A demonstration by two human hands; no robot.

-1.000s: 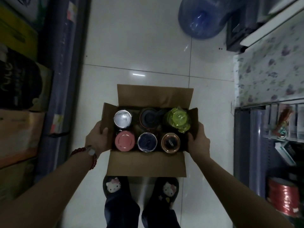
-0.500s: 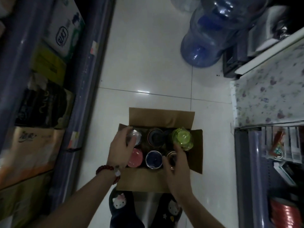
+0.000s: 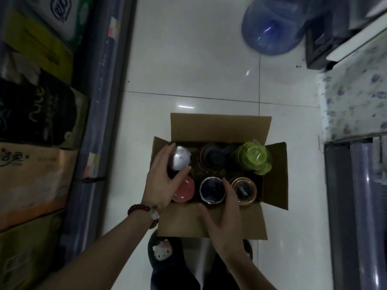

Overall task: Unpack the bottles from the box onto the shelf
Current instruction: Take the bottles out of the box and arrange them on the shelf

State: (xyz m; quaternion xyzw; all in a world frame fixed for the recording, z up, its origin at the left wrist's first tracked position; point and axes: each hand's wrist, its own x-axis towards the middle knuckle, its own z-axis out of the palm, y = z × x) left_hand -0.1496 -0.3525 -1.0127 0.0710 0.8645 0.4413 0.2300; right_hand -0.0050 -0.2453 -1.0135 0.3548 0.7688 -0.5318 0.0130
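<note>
Fingers and thumb of the left hand (image 3: pixel 162 181) curl around the silver-lidded bottle (image 3: pixel 180 158) in the far left corner of the cardboard box (image 3: pixel 211 220), a grip clasping it just below the lid. A red bead bracelet (image 3: pixel 144 209) circles that wrist. The right hand (image 3: pixel 225 222) reaches in from the near side, thumb on the near flap and fingertips touching the rim of the dark blue-lidded bottle (image 3: pixel 212 190) in the middle of the near row; its grip looks loose and half open, and I cannot tell whether it has truly taken hold.

From the head view, the box sits on the white tiled floor (image 3: pixel 188 59) with all four flaps spread open. Six bottles stand upright inside in two rows of three. Along the far row, beside the silver one, are a dark brown-lidded bottle (image 3: pixel 211 159) and a lime green bottle (image 3: pixel 252 156). Along the near row are a pink-lidded bottle (image 3: pixel 185 191), partly under the left hand, the blue one, and a copper-rimmed bottle (image 3: pixel 244 189).

Shelves (image 3: pixel 104 101) stacked with packaged goods run along the left. A large blue water jug (image 3: pixel 270 32) stands on the floor beyond the box.
</note>
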